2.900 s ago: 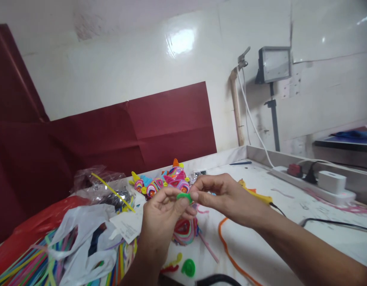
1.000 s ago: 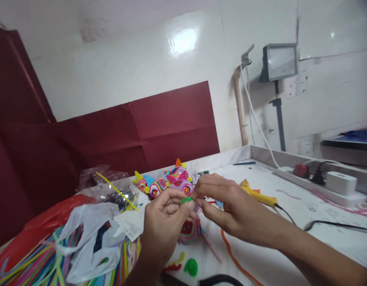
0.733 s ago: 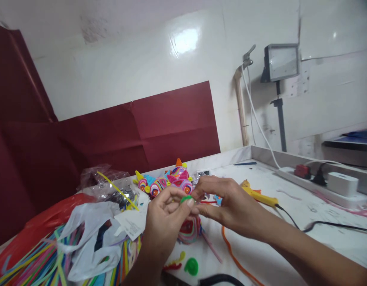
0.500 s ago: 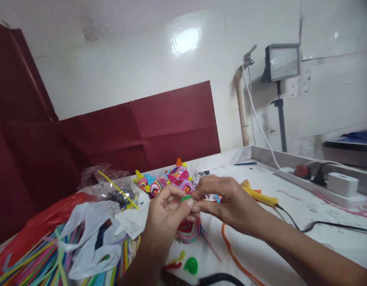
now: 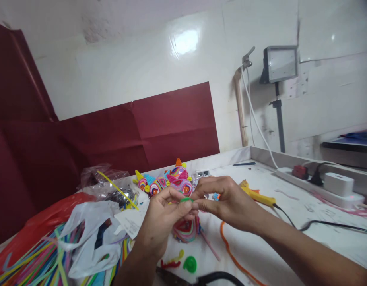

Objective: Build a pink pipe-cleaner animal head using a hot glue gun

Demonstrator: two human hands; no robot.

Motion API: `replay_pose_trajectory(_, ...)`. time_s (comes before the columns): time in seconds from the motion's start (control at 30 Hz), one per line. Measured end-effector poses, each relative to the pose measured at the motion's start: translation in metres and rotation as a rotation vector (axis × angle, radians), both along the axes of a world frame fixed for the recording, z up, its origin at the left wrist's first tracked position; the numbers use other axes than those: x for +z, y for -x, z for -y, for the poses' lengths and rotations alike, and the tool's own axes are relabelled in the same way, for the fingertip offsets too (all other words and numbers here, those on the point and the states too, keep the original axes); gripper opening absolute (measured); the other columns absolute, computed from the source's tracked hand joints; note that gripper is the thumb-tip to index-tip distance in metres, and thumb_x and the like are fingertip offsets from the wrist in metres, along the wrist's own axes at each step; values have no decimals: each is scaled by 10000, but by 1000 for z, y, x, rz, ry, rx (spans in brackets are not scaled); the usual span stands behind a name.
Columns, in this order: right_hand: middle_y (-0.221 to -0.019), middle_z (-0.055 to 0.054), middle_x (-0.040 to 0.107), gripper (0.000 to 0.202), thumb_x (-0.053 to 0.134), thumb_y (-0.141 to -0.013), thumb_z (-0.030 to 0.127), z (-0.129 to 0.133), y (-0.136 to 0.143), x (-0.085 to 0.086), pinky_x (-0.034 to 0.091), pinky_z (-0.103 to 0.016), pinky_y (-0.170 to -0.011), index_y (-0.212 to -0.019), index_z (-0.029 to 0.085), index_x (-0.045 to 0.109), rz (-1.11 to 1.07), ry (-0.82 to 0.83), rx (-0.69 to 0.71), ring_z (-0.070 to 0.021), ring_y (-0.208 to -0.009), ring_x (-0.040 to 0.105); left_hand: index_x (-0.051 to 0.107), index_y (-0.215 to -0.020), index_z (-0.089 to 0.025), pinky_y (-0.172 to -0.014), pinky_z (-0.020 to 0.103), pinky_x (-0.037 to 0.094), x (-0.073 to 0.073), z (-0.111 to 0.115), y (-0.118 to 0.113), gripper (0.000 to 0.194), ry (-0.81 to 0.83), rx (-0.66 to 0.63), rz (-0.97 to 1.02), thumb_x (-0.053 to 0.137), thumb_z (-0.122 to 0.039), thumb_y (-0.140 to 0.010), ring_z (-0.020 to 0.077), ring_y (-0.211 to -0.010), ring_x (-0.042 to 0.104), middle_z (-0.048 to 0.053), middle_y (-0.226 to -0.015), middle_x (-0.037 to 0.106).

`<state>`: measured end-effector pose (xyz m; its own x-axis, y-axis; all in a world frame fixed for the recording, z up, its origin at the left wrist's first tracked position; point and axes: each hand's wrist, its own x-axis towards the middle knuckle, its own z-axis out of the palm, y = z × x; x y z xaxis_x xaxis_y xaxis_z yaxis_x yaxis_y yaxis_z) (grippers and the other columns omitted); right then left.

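Between the fingertips of both hands is a small coil of green pipe cleaner (image 5: 187, 200). My left hand (image 5: 162, 216) pinches it between thumb and fingers. From the other side my right hand (image 5: 223, 198) is closed in a pinch at the coil's edge; its fingertips partly hide what they grip. Just below the hands lies a round multicoloured pipe-cleaner piece (image 5: 186, 232), partly covered. Nearer me rest a flat green spiral (image 5: 189, 264), a red curled piece (image 5: 170, 264) and a yellow curl (image 5: 181, 255).
Finished colourful pipe-cleaner figures (image 5: 174, 180) stand behind my hands. Loose pipe cleaners (image 5: 43, 258) and a white plastic bag (image 5: 90, 234) lie at left. A yellow glue gun (image 5: 259, 195), an orange pipe cleaner (image 5: 235, 256) and a power strip (image 5: 314, 188) are at right. A black-handled tool (image 5: 219, 275) lies in front.
The hands stay pinched together at the green coil, with only slight finger movement. My left forearm has shifted a little left, and the view has moved slightly.
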<state>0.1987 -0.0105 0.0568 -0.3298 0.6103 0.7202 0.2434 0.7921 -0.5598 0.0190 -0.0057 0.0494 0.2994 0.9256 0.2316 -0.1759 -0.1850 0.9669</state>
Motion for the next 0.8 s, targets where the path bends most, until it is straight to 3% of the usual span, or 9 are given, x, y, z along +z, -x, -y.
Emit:
replay_pose_trajectory(0.3,-659,21,624,129,663,-762,104,2,-1,2,405,-232,-625,-646,160,669,-26,143,-59,-114,-640,560,646,-761,-139,-606,191,560,3,1,0,267,-53,49,-59,829,-308,-666,110,-609,678,2,-677,701)
replay_pose_trajectory(0.8,-686,10,622,99,632,-784,155,-1,-2,1,407,-250,-641,-692,167,665,29,116,-73,-127,-654,549,690,-676,-148,-603,194,541,4,1,-4,185,-148,198,-144,786,-305,-682,121,-615,649,14,-646,695)
